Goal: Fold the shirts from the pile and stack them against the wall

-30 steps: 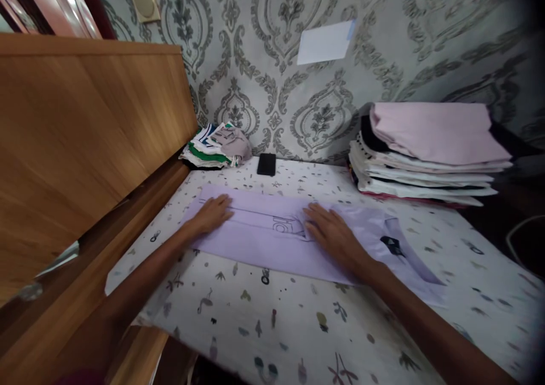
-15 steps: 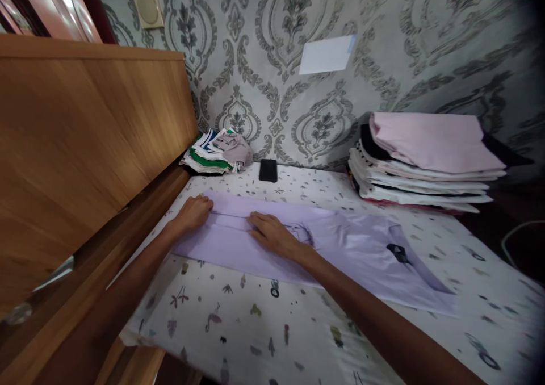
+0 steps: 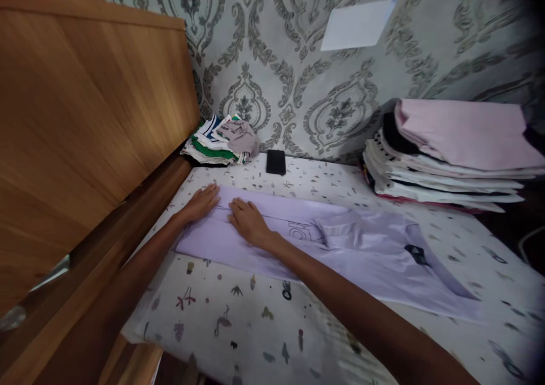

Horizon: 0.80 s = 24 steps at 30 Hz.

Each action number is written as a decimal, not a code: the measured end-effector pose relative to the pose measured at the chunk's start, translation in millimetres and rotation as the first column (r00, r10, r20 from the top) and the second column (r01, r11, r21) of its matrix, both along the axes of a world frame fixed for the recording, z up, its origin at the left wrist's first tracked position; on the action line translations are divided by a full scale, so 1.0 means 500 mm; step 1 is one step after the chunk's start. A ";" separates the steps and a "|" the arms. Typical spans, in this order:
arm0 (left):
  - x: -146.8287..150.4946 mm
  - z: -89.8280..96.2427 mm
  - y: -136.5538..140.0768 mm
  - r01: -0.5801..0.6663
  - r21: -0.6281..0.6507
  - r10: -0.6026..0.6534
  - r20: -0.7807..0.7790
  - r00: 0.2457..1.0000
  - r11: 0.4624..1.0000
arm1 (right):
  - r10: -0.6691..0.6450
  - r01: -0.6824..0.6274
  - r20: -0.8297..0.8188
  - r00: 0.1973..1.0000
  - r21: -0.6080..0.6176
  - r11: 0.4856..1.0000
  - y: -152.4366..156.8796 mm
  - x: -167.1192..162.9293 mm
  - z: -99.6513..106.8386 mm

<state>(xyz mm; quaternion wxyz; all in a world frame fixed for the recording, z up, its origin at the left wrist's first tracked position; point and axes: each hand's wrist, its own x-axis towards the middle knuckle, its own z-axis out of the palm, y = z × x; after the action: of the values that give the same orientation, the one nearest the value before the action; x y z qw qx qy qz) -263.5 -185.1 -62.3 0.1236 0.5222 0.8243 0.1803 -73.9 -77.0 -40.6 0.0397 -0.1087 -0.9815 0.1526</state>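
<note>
A lavender shirt (image 3: 370, 254) lies lengthwise across the patterned sheet, its sides folded inward into a long strip. Dark outline print and a black label patch show on it. My left hand (image 3: 203, 202) rests flat on the strip's left end, fingers stretched out. Close beside it, my right hand (image 3: 249, 221) presses on the folded cloth with fingers extended. Neither hand grips the fabric. My right forearm crosses over the shirt's near edge and hides part of it.
Folded clothes (image 3: 460, 141), topped by a pink one, are stacked at the right. A smaller clothes pile (image 3: 221, 141) and a black flat object (image 3: 276, 162) lie near the wall. A wooden panel (image 3: 97, 90) borders the left. White printed sheet (image 3: 251, 339) covers the surface.
My right hand has slid left along the shirt, closer to my left hand. My left hand's fingers have straightened out flat. The camera view has shifted slightly.
</note>
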 end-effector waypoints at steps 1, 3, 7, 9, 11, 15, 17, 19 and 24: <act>-0.012 0.002 -0.005 -0.016 0.069 0.011 0.070 0.997 0.997 | 0.005 -0.005 0.000 1.000 0.025 1.000 0.001 -0.006 0.007; -0.033 0.006 -0.011 -0.084 0.221 0.037 0.208 0.978 0.972 | 0.012 -0.013 0.006 1.000 0.078 0.997 0.000 -0.024 0.019; -0.059 0.009 -0.011 -0.231 0.414 0.062 0.382 0.922 0.881 | 0.014 -0.014 -0.004 1.000 0.152 0.988 -0.007 -0.067 0.030; -0.065 0.003 -0.009 -0.261 0.443 0.066 0.409 0.910 0.857 | -0.001 0.002 -0.011 1.000 0.137 0.991 -0.010 -0.083 0.028; -0.070 -0.004 -0.006 -0.281 0.458 0.077 0.414 0.907 0.843 | -0.039 0.042 -0.043 0.998 0.074 0.996 -0.010 -0.092 0.021; -0.082 -0.015 0.001 -0.324 0.480 0.107 0.426 0.899 0.815 | -0.103 0.098 -0.140 0.985 -0.045 0.994 -0.007 -0.094 -0.003; -0.084 -0.011 0.000 -0.337 0.491 0.123 0.416 0.901 0.803 | -0.119 0.104 -0.175 0.977 -0.091 0.990 -0.003 -0.099 -0.016; -0.080 -0.001 -0.005 -0.340 0.503 0.137 0.397 0.907 0.794 | -0.195 0.152 -0.219 0.956 -0.199 0.968 0.007 -0.108 -0.028; -0.031 0.034 -0.018 0.077 0.347 -0.177 0.268 0.947 0.935 | -0.412 0.140 -0.333 0.848 -0.608 0.781 0.044 -0.135 -0.046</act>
<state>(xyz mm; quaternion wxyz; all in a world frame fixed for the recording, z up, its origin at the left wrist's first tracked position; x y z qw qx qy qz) -278.8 -194.1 -45.3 0.1670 0.5556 0.7185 0.3838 -141.6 -54.9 -63.7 0.2536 -0.2240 -0.8278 0.4476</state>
